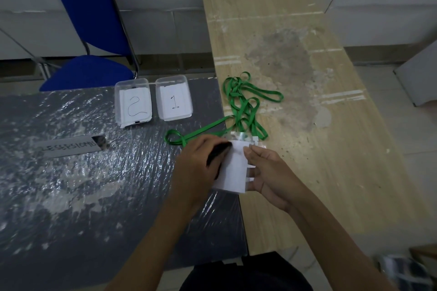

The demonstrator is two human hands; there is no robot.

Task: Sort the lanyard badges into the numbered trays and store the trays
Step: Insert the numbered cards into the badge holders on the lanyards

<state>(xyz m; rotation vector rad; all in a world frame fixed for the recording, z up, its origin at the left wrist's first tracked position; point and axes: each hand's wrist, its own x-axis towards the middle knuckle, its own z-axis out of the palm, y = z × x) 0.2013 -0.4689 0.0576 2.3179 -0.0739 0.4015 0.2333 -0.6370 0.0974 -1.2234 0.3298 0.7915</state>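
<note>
Two clear trays (153, 101), each with one numbered paper inside

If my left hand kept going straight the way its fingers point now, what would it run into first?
Likely the green lanyards tangled just beyond the white badge card that the left hand grips. It points up and to the right, away from the trays. Depth is unclear, so it might pass over the straps.

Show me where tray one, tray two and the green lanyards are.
tray 1 (160, 87), head view, bare left wall of the tray.
tray 2 (118, 92), head view, its left rim.
green lanyards (246, 104), head view, middle of the tangled straps.
</note>
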